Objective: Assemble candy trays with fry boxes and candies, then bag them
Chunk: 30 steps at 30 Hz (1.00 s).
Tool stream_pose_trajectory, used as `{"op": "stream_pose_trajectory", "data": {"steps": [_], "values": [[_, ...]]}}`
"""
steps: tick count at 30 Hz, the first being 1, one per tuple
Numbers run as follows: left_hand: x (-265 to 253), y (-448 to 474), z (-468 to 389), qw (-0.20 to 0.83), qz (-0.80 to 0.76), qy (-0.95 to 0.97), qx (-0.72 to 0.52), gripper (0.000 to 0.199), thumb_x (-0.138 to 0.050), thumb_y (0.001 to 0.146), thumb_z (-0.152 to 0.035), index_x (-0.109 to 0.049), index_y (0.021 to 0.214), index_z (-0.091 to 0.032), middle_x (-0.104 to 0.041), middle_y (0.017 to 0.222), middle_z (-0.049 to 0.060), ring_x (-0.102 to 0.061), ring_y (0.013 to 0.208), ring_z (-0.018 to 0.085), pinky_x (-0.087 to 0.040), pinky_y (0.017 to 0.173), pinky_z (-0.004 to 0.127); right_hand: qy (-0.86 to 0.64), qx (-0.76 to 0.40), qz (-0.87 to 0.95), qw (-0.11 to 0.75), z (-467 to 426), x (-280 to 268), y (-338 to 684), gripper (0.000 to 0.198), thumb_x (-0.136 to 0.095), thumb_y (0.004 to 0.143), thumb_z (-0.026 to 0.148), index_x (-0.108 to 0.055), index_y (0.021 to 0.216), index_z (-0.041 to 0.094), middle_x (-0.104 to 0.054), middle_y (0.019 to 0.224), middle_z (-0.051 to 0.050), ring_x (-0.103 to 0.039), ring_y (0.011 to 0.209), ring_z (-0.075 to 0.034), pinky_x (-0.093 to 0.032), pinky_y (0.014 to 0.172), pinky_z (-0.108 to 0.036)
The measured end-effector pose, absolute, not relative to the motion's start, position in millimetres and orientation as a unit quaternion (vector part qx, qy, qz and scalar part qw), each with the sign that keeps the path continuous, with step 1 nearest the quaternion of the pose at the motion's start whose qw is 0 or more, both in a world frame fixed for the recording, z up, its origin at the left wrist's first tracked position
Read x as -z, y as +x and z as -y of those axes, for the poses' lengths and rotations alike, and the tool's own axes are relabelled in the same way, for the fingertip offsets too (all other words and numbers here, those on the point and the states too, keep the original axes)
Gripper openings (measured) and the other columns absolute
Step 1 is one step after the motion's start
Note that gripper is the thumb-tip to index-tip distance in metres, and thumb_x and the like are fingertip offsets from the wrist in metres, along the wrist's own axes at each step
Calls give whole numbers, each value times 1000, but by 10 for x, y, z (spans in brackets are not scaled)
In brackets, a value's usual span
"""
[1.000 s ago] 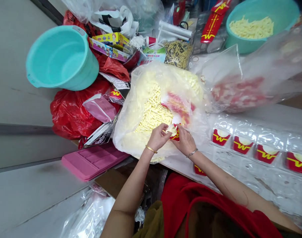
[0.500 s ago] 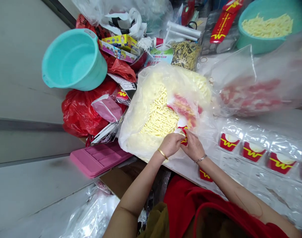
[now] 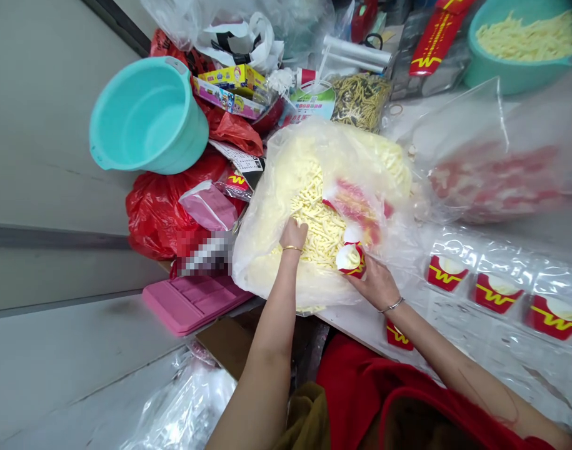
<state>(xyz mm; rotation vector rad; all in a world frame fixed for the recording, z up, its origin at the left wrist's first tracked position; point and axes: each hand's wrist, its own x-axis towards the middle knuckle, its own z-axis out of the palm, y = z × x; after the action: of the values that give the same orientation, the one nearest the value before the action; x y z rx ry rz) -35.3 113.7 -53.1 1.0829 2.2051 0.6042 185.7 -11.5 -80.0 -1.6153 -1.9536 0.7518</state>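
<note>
A big clear plastic bag lies open in front of me, full of pale yellow toy fries. My left hand is inside the bag, fingers closed down into the fries. My right hand holds a small red fry carton with a yellow M at the bag's mouth, with a few fries in it. More red cartons show through the bag's plastic just above it.
A clear blister sheet with filled red cartons lies at right. A teal bucket, a red bag and a pink tray crowd the left. Another teal basin of fries stands far right behind a bag of cartons.
My left hand left the carton and reached up into the bag of fries. My right hand kept the carton and shifted slightly right.
</note>
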Motion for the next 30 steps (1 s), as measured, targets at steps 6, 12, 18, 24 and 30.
{"op": "stream_pose_trajectory", "data": {"steps": [6, 12, 18, 24, 30], "values": [[345, -402, -891, 449, -751, 374, -307, 25, -58, 69, -29, -38, 58, -19, -33, 50, -8, -30, 46, 6, -26, 48, 20, -611, -278, 709, 216, 83, 770, 1891, 77, -56, 80, 56, -38, 136, 8, -62, 115, -19, -62, 102, -32, -51, 85, -44], [137, -273, -664, 662, -571, 251, -415, 34, -68, 59, -23, -34, 59, -18, -28, 49, -10, -25, 43, 2, -21, 45, 17, -607, -296, 706, 213, 23, 680, 1807, 83, -59, 80, 54, -27, 143, 11, -63, 116, -17, -62, 101, -32, -51, 84, -43], [-15, -144, -552, 749, -506, 265, -335, 23, -70, 57, -21, -48, 63, -14, -32, 49, -9, -24, 43, 1, -19, 44, 17, -641, -288, 683, 200, -125, 582, 1718, 76, -58, 81, 49, -30, 142, 14, -59, 122, -17, -60, 105, -33, -51, 85, -45], [-85, -61, -604, 752, -522, 354, -192, 18, -66, 59, -24, -52, 64, -13, -42, 53, -7, -27, 44, 2, -15, 45, 19, -568, -318, 713, 260, -200, 516, 1695, 71, -60, 80, 28, -26, 141, 17, -44, 139, -13, -51, 118, -28, -50, 90, -42], [-33, 15, -613, 525, -644, 533, -159, 18, -58, 60, -21, -42, 55, -16, -34, 51, -8, -29, 48, 5, -19, 47, 20, -534, -319, 724, 299, -93, 526, 1717, 71, -62, 77, 28, -29, 138, 16, -49, 131, -15, -54, 112, -28, -50, 89, -42]]}}
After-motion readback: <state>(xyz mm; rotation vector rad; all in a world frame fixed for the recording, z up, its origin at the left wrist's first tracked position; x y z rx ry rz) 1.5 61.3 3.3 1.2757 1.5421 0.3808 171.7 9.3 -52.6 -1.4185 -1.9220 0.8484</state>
